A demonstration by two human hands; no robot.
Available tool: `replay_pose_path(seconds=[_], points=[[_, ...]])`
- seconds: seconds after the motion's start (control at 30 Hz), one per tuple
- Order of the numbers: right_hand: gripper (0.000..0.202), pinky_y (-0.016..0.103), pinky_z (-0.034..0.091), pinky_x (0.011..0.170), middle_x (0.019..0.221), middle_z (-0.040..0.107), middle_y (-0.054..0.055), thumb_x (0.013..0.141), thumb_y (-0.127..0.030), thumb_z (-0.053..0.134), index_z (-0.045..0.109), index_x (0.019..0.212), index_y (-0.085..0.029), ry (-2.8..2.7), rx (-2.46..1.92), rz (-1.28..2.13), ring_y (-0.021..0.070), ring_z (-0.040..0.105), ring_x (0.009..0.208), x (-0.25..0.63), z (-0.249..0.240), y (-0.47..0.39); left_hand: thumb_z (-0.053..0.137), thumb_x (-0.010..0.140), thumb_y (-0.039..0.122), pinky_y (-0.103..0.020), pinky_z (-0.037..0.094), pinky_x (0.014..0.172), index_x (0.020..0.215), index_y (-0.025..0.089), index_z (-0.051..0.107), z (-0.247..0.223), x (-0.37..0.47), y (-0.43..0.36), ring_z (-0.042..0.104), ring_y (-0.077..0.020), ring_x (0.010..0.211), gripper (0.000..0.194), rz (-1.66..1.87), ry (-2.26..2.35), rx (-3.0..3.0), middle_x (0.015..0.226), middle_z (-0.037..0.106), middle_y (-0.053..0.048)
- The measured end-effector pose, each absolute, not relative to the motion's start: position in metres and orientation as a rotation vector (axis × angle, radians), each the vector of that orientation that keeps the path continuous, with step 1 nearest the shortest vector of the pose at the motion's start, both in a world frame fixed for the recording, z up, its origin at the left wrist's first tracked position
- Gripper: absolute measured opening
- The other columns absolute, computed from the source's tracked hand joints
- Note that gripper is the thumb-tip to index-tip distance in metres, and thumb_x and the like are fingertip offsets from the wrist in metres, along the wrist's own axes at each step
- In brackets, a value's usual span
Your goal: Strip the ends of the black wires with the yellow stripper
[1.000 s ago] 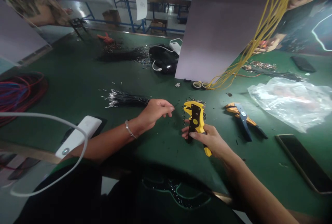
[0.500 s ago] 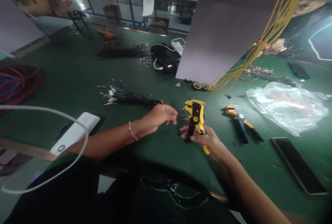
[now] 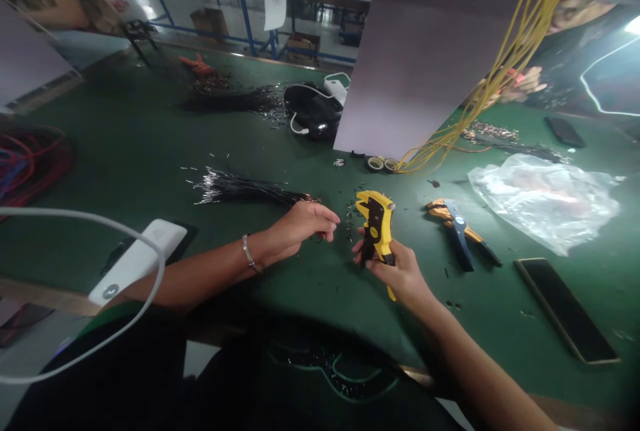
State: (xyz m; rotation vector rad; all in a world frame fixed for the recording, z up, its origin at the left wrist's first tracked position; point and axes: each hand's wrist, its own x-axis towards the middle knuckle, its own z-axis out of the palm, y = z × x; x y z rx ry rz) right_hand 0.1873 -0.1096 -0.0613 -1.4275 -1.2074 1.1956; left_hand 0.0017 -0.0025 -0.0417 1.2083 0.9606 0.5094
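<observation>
Over the green table, the right hand grips yellow strippers, the left hand pinched, contents unclear.

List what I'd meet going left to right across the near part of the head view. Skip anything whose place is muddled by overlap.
Red and blue wires, long white device, left hand, yellow-and-black hand tool, blue-and-orange hand tool, dark-screened phone.

A lamp glares at two o'clock, whitening the plastic bag at three (six o'clock is nearly black), with twelve blurred.
</observation>
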Motion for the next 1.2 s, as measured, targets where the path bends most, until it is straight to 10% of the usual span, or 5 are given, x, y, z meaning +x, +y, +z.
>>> replay_pose_path(seconds=[0.57,1.2], points=[[0.019,0.031,0.052,0.063,0.073,0.068,0.004,0.067,-0.021,0.054,0.063,0.083,-0.016,-1.481,-1.479,1.121,0.0185,0.064,0.067,0.183,-0.058,-0.11,0.064,0.068,0.015,-0.026,0.039,0.051,0.076,0.012,0.068,-0.035,0.006,-0.019,0.054,-0.01,0.049,0.009,0.495,0.824,1.163,0.052,0.06,0.0],[0.063,0.043,0.054,0.08,0.11,0.063,0.016,0.067,-0.017,0.055,0.045,0.129,-0.014,-1.942,-1.44,0.058,0.0293,0.062,0.097,0.182,-0.068,-0.121,0.07,0.061,0.008,-0.023,0.046,0.057,0.062,0.012,0.07,-0.022,0.01,-0.031,0.055,-0.0091,0.053,0.005,0.491,1.014,1.117,0.059,0.065,-0.001]])
